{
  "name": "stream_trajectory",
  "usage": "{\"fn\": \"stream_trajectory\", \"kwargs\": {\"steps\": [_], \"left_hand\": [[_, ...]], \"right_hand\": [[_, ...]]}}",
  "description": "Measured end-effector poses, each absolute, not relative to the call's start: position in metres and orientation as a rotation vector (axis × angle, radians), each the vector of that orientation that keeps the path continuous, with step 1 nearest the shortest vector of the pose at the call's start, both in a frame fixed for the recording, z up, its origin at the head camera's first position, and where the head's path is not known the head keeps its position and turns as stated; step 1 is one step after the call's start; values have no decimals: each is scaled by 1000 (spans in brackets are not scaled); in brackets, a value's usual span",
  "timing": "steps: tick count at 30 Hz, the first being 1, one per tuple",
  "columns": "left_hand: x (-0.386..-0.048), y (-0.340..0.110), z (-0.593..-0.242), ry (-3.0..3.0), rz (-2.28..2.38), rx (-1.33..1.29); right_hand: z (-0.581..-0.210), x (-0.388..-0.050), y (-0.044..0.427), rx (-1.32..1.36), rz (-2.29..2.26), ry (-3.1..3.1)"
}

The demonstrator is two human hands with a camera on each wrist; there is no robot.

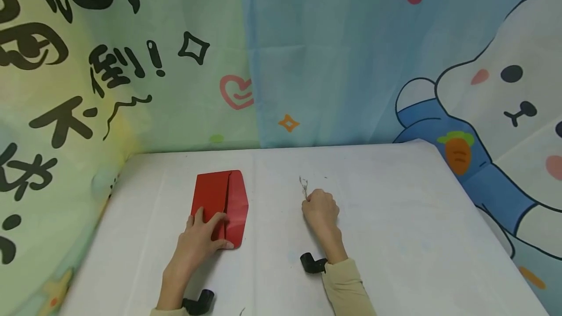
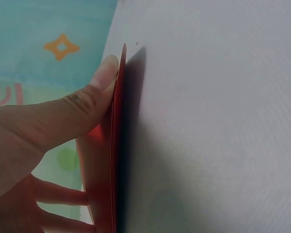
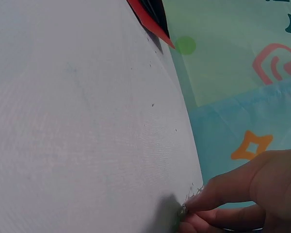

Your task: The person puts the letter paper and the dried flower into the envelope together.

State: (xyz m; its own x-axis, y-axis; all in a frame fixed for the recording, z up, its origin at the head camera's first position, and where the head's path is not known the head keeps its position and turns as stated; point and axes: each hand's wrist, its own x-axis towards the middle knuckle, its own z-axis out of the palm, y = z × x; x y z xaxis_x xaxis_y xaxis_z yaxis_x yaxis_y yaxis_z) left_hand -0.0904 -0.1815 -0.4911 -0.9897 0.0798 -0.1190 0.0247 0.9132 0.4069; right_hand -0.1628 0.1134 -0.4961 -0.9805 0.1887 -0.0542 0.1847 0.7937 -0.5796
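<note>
A red paper envelope with its flap folded out to the right is on the white table. My left hand rests on its lower part, fingers spread over the paper and thumb near the lower edge of the flap. Edge-on in the left wrist view, the envelope has the thumb against its upper face. To the right, my right hand pinches a small, thin dried sprig between thumb and fingers. Much of the sprig is hidden by the fingers.
Tiny dark crumbs are scattered on the white table. A thin stem piece lies at the near edge. Behind the table hangs a printed curtain. A black wrist camera mount sits at each wrist.
</note>
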Motion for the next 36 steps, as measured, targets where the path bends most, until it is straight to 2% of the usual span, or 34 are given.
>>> {"fn": "stream_trajectory", "kwargs": {"steps": [14, 28, 36], "left_hand": [[-91, -180, -491, 2937, 653, 55], [-89, -182, -491, 2954, 642, 78], [-88, -180, -489, 2947, 657, 68]], "right_hand": [[-495, -162, 113, -276, 1105, -2895], [-496, -168, 104, -261, 1711, -2761], [-502, -168, 91, -208, 1896, -2718]]}}
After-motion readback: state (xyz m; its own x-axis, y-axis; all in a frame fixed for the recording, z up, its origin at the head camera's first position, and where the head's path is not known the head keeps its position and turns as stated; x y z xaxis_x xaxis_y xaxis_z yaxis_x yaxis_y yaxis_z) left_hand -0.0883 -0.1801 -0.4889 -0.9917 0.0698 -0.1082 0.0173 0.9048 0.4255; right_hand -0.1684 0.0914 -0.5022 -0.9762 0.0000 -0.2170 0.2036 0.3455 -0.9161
